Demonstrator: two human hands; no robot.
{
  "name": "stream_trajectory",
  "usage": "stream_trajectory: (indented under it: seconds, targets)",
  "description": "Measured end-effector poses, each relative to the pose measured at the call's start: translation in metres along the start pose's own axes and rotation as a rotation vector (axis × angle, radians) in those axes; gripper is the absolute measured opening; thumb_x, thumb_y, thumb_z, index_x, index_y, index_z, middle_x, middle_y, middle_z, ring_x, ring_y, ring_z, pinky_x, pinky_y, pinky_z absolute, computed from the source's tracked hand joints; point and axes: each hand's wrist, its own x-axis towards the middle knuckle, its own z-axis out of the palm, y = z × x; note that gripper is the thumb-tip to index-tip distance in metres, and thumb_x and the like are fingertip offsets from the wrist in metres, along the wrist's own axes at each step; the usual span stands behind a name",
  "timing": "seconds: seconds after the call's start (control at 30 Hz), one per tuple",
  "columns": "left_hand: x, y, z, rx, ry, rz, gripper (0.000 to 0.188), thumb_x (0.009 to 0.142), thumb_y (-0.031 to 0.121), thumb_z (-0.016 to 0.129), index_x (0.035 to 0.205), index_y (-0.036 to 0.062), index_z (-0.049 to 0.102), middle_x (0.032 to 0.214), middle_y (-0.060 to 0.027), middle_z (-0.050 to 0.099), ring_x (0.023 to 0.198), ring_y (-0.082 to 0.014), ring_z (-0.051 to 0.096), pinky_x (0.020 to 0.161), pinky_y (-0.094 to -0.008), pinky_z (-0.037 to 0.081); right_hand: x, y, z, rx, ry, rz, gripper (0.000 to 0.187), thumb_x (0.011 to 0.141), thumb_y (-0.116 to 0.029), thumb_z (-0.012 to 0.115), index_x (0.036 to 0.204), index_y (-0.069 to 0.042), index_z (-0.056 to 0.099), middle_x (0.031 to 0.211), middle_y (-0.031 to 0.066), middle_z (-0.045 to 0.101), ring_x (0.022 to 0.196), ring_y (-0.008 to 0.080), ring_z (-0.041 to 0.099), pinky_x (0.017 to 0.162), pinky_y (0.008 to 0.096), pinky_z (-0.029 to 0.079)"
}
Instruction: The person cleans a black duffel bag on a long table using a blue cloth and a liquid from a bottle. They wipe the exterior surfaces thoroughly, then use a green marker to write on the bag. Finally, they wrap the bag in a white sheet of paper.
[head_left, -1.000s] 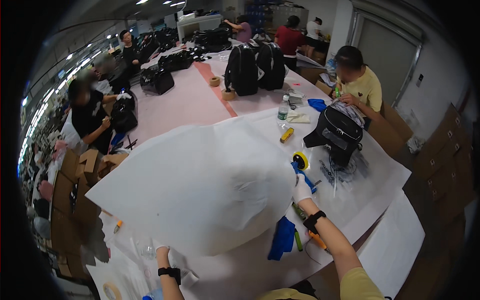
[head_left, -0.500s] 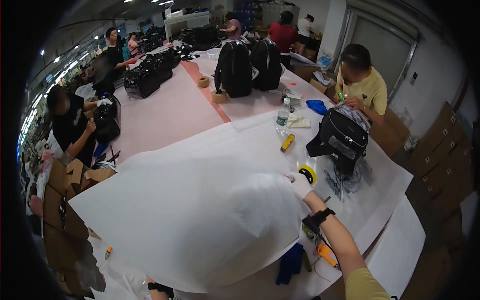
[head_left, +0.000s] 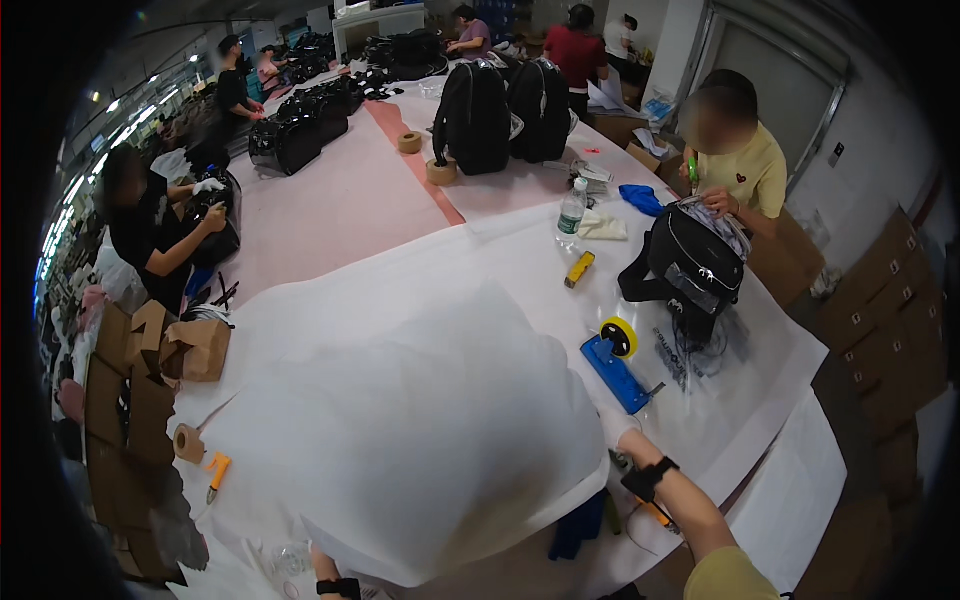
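A large white sheet, of thin paper or film, bulges up over the near part of the table. My right hand, in a white glove, grips its right edge, with the fingertips partly hidden. At the lower left my left hand goes under the sheet's near edge; its fingers are out of sight. Just beyond my right hand lies a blue tape dispenser with a yellow roll. Under my right forearm an orange-handled tool shows in part, beside a dark blue cloth.
A yellow box cutter, a water bottle and a black backpack, handled by a co-worker, occupy the right side. Two backpacks stand farther back. An orange knife and brown tape roll lie left, near cardboard boxes.
My right hand has moved nearer to me and slightly right with the sheet's edge. The sheet has drawn back from the left, uncovering the tape roll, and off the blue dispenser.
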Motion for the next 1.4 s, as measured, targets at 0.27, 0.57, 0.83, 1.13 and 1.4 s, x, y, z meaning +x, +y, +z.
stream_trajectory:
  seconds: [0.27,0.57,0.83,1.13,1.4]
  targets:
    - [0.022,0.015,-0.012,-0.685,0.138,0.012,0.056,0.082,0.022,0.064,0.130,-0.0014,0.046,0.109,-0.0186,0.060,0.111,-0.0303,0.053,0.098,-0.0435,0.040,-0.063,0.007,0.007,-0.420,0.322,-0.029,0.048,0.071,-0.010,0.068,0.116,-0.006,0.051,0.085,0.0193,0.063,0.081,0.0381,0.060,0.077,0.0420,0.048]
    - [-0.179,0.246,-0.066,0.445,0.247,1.194,0.037,0.069,0.016,0.072,0.103,0.0087,0.060,0.105,-0.0073,0.059,0.107,-0.0295,0.053,0.100,-0.0480,0.035,-0.116,-0.162,-0.051,-0.374,0.556,-0.768,0.041,0.064,-0.015,0.077,0.101,-0.011,0.059,0.101,0.0114,0.056,0.100,0.0329,0.051,0.083,0.0425,0.041]
    - [-0.156,0.219,-0.046,0.223,0.338,1.270,0.016,0.075,0.014,0.068,0.082,0.0118,0.055,0.083,-0.0043,0.057,0.086,-0.0271,0.054,0.086,-0.0444,0.036,-0.118,-0.153,-0.031,-0.375,0.442,-0.891,0.029,0.066,-0.021,0.075,0.087,-0.010,0.058,0.096,0.0074,0.056,0.092,0.0319,0.052,0.080,0.0456,0.039]
    - [-0.140,0.177,-0.061,0.121,0.295,1.049,0.013,0.076,0.010,0.066,0.082,0.0086,0.054,0.081,-0.0118,0.057,0.082,-0.0340,0.052,0.078,-0.0463,0.036,-0.116,-0.206,-0.014,-0.587,0.179,-0.884,0.019,0.074,-0.016,0.060,0.092,-0.013,0.059,0.095,0.0070,0.057,0.090,0.0275,0.054,0.078,0.0424,0.040]
    - [-0.169,0.056,-0.038,0.500,0.083,0.547,0.016,0.076,0.006,0.062,0.091,0.0050,0.058,0.088,-0.0133,0.061,0.089,-0.0345,0.055,0.084,-0.0471,0.039,-0.193,-0.132,0.116,-0.842,0.027,-0.884,0.018,0.075,-0.017,0.053,0.087,-0.009,0.063,0.089,0.0038,0.060,0.086,0.0220,0.056,0.074,0.0371,0.043]
